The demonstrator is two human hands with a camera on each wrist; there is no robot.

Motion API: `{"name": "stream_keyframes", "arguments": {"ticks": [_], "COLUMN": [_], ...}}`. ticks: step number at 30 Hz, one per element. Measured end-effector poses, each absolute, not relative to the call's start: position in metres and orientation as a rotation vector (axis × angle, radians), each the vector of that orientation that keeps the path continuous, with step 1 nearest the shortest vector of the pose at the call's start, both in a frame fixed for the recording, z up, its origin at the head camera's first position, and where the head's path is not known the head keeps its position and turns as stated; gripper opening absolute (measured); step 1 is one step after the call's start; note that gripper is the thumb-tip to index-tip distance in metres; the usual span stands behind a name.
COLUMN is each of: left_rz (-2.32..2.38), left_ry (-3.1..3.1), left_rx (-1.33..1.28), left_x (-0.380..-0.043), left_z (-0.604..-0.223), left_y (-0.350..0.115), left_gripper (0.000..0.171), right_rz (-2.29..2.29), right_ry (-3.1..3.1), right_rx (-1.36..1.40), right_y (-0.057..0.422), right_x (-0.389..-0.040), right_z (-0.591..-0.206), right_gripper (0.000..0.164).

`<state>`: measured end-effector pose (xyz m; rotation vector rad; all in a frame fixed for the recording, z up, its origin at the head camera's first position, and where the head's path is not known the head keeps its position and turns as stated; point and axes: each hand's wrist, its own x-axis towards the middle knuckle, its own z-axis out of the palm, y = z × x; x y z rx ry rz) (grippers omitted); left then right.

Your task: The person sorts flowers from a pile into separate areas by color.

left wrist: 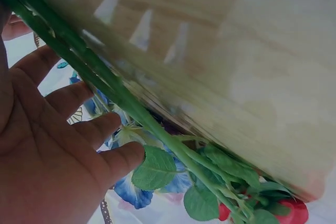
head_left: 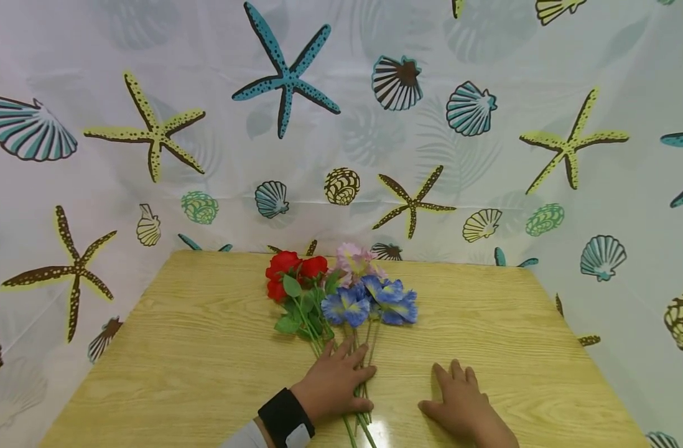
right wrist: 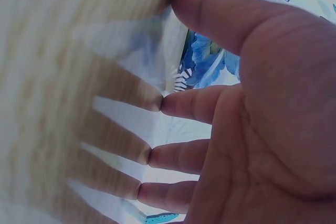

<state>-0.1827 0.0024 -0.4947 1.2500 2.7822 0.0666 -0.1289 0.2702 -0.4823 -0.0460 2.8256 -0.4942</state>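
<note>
Artificial flowers lie together on the wooden table: red roses (head_left: 283, 269) on the left, a pink flower (head_left: 353, 258) at the back, blue flowers (head_left: 396, 303) on the right. Their thin green stems (head_left: 366, 432) run toward the near edge. Over these stems lies my left hand (head_left: 334, 384), fingers spread. In the left wrist view the thick stems (left wrist: 121, 95) pass beside the palm, and the fingers are not curled round them. To the right, apart from the flowers, my right hand (head_left: 466, 406) touches the tabletop with spread fingertips and holds nothing.
The light wood table (head_left: 207, 348) has a glossy surface that reflects the fingers. Behind and at both sides hangs a white cloth (head_left: 341, 37) printed with starfish and shells. A black band (head_left: 285, 417) wraps the left wrist.
</note>
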Motion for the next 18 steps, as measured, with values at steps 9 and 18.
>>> {"name": "stream_keyframes", "arguments": {"ticks": [9,18], "left_rz": [0.129,0.24], "left_ry": [2.797,2.777], "left_rx": [1.129,1.037], "left_x": [-0.181,-0.182], "left_z": [-0.5,-0.497], "left_y": [-0.022,-0.044], "left_gripper": [0.069,0.069], "right_rz": [-0.469,-0.465], "right_ry": [2.842,2.851], "right_rx": [-0.086,-0.095], "right_y": [0.269,0.267], "right_x": [-0.127,-0.126], "right_z": [-0.481,-0.479], "right_gripper": [0.09,0.089]}}
